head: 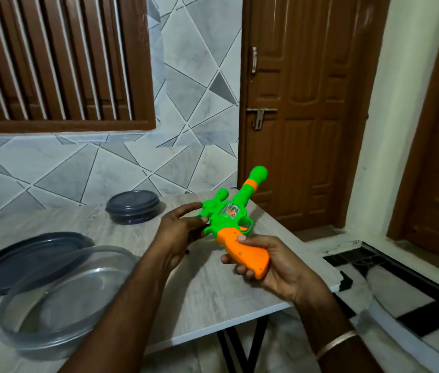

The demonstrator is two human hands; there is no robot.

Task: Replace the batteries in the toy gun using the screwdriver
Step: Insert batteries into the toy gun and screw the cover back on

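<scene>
A green toy gun (230,211) with an orange grip and an orange band on its barrel is held above the right part of the table, muzzle pointing up and away. My right hand (264,262) wraps the orange grip from below. My left hand (183,232) holds the green body at the scope side, index finger stretched along it. No screwdriver or batteries are visible; a small dark object under my left hand is too hidden to name.
The light wood-look table (213,292) carries a shut dark round container (132,207) at the back, a dark lid (24,259) at left and an open clear round container (59,302) in front. A brown door (307,103) stands behind the table's right edge.
</scene>
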